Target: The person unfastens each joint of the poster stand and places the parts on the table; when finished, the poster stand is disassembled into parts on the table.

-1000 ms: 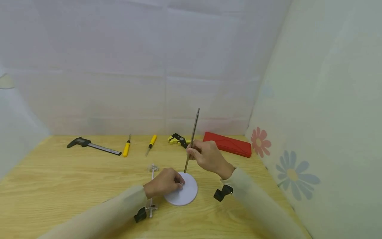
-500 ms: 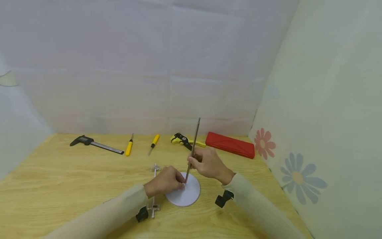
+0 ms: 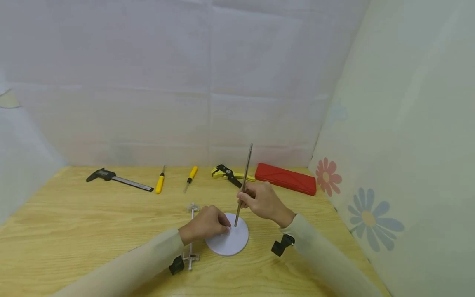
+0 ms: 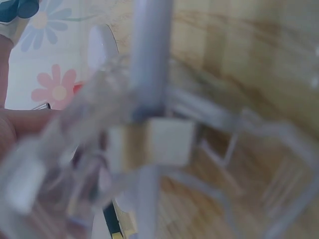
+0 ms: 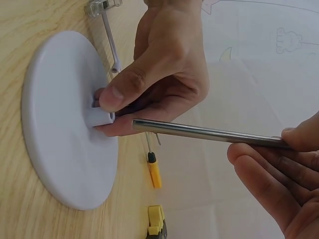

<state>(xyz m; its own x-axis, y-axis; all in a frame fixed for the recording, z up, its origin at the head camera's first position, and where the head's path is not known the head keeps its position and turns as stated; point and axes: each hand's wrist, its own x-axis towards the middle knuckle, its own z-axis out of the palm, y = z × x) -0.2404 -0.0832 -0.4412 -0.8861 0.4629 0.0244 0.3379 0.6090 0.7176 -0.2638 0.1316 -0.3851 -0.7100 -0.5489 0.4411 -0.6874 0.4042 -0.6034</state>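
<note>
A white round base (image 3: 228,246) lies on the table, and a short hollow white tube (image 5: 101,117) rises from its middle. My left hand (image 3: 208,225) pinches this tube between thumb and finger. A thin metal rod (image 3: 248,167) is held slanted by my right hand (image 3: 264,201), pinched by thumb and fingers. In the right wrist view the rod's lower end is close to the tube's open mouth but apart from it. Beside my left wrist lies a white stick (image 3: 191,251) with clear plastic pieces; these fill the left wrist view, blurred.
Along the back of the wooden table (image 3: 111,218) lie a digital caliper (image 3: 118,180), two yellow-handled screwdrivers (image 3: 160,183) (image 3: 191,175), yellow-black wire strippers (image 3: 231,175) and a red case (image 3: 285,178). A white sheet hangs behind; a flowered one stands at the right.
The rod's lower end first came down to the tube by my left fingers, then shifted slightly right and away from it. My left hand keeps its hold on the tube.
</note>
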